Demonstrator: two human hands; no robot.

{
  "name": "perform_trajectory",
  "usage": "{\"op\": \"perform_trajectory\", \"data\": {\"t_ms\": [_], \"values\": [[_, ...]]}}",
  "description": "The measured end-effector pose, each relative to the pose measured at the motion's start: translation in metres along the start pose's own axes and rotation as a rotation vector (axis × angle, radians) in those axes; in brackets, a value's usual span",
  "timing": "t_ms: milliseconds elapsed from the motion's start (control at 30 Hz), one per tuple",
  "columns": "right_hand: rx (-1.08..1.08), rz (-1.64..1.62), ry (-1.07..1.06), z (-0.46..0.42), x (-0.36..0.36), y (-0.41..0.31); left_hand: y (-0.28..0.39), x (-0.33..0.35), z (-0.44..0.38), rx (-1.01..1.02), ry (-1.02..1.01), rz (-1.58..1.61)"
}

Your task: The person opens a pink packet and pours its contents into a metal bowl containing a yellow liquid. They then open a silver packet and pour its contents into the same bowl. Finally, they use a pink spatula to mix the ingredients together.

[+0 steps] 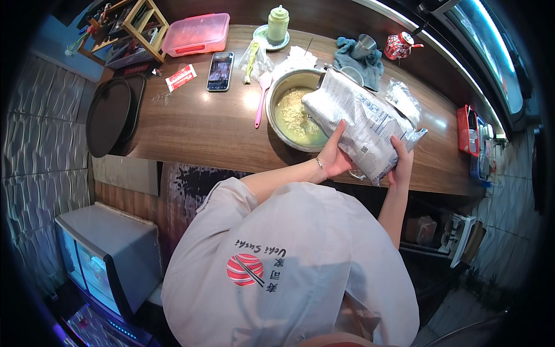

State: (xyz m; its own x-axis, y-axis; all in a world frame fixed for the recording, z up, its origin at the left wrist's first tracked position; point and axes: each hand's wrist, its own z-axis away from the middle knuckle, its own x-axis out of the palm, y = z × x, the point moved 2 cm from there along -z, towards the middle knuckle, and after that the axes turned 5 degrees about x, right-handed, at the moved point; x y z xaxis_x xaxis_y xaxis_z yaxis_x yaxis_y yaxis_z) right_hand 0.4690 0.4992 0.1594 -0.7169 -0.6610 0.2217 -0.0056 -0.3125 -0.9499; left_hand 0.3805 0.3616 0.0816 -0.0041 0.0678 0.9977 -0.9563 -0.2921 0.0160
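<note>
Both hands hold a large printed foil bag (368,126), tilted over the right side of a round metal bowl (274,126). My left hand (336,158) grips the bag's lower left part, with a bracelet at the wrist. My right hand (401,162) holds its lower right end. In the bowl, pale yellow flakes or crumbs (294,110) lie in a yellowish liquid; the bag covers the bowl's right part. A pink spatula (261,102) lies on the wooden counter (195,130) just left of the bowl.
Behind stand a pink lidded container (197,34), a squeeze bottle (277,26) on a plate and a blue cloth (368,71) with a metal cup (364,47). A phone (220,71) and red sachet (181,78) lie left. Dark trays (110,117) overhang the left edge; baskets (468,130) sit far right.
</note>
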Motion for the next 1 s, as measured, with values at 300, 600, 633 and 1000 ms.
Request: {"op": "perform_trajectory", "data": {"t_ms": [300,600,633,1000], "values": [[-0.022,-0.003,0.035,-0.002,0.007,-0.005,0.007,0.006,-0.001,-0.021,-0.010,-0.005],[0.027,-0.071,0.051,0.008,0.000,-0.007,0.001,0.006,0.003,-0.064,0.016,-0.013],[0.030,-0.068,0.057,0.009,-0.002,-0.007,-0.001,0.005,0.003,-0.076,0.014,-0.007],[0.023,-0.039,0.125,0.029,-0.016,-0.004,-0.022,-0.003,0.008,-0.144,0.004,-0.025]]}}
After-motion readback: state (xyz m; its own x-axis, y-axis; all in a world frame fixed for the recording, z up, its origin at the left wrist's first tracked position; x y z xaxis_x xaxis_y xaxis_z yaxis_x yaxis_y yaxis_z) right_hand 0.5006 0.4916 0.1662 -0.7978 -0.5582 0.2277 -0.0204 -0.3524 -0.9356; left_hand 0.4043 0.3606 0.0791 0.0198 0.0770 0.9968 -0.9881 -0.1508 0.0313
